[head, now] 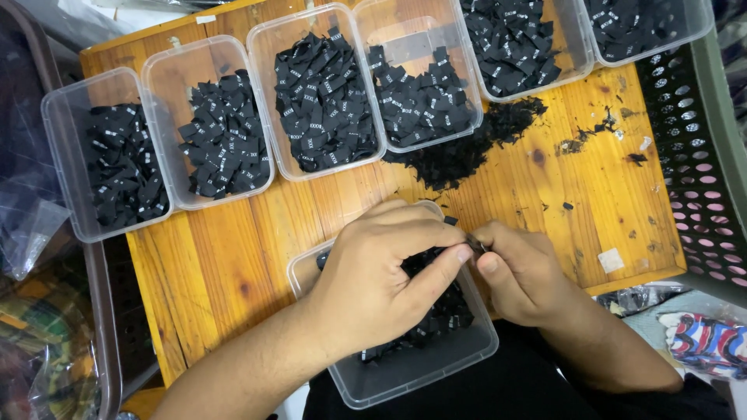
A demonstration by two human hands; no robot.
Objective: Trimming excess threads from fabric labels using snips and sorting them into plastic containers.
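From the head view we see our left hand (373, 276) and our right hand (523, 272) meeting over a clear plastic tub (436, 372) at about 6 o'clock on the wooden board (233, 257). Both hands are closed in a pinch on one small black label (475, 246), thumbs and forefingers pressed on it from either side, held up over the tub, seemingly so it stays clear of the heap and can be handled alone. The tub below is partly filled with more black woven labels (447, 315), a loose, soft, matte pile, mostly hidden under our left hand.

Along the 12 o'clock edge runs a row of like tubs, rectangular with rounded corners and thin see-through walls: the far-left tub (58, 140) at 10 o'clock, the next (159, 85), then one at 11 o'clock (268, 50), another at 12 o'clock (389, 31), and two more (572, 47) (692, 23) toward 1 and 2 o'clock. Each holds its own heap of small folded black tags with white print, so they appear kept apart by kind.

Between the row and our hands, at 1 o'clock, lies a dark scatter of fine black scraps (467, 152) on the bare, knotty, orange-stained wood. A perforated plastic basket (700, 155) stands at 3 o'clock
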